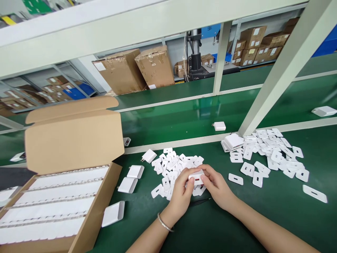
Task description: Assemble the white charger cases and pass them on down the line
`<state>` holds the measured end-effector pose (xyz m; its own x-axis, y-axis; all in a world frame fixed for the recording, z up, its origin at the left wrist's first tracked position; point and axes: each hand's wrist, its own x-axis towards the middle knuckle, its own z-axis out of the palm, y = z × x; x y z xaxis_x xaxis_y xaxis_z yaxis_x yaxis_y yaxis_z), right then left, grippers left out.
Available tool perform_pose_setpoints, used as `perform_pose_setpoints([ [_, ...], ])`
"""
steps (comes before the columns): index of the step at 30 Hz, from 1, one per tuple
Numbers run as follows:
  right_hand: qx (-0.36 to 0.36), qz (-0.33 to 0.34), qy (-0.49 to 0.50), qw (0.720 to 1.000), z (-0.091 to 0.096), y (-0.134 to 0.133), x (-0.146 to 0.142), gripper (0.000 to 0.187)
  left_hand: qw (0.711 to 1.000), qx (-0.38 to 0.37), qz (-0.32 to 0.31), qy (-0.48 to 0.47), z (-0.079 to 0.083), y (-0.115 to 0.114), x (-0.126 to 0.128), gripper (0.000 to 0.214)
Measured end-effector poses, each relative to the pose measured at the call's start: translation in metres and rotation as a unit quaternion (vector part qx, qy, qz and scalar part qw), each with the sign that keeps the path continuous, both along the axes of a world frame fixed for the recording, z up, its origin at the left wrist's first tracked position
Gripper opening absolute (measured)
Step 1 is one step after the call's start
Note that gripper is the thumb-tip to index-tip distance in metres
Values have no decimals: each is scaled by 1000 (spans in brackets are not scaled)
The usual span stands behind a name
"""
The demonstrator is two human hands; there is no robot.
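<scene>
Charger shell (196, 176) sits pinched over the green surface (237, 221), above a heap of small white plates (171, 163), with the left hand (181, 192) and right hand (218, 189) both in a closed grip on its ends. I'd keep thumbs off the port face and the pressure even.

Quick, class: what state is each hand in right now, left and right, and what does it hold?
The left hand is closed on the white charger.
The right hand is closed on the same white charger, from the other side.
</scene>
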<state>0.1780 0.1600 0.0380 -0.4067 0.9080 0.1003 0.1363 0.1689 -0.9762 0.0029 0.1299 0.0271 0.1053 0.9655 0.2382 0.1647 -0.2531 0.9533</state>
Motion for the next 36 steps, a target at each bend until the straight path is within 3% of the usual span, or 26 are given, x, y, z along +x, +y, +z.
perform_pose_setpoints([
  [10, -43, -12, 19, 999, -5, 0, -2, 51, 998, -28, -55, -13, 3, -5, -4, 41],
  [17, -12, 9, 38, 999, 1, 0, 0, 45, 999, -2, -38, 20, 0, -3, -4, 38],
  [24, -15, 10, 16, 1000, -3, -2, -2, 44, 999, 30, -40, -17, -1, -3, -4, 35],
  [36, -52, 16, 39, 998, -4, 4, 2, 50, 997, -39, -71, -9, 2, -5, -7, 49],
])
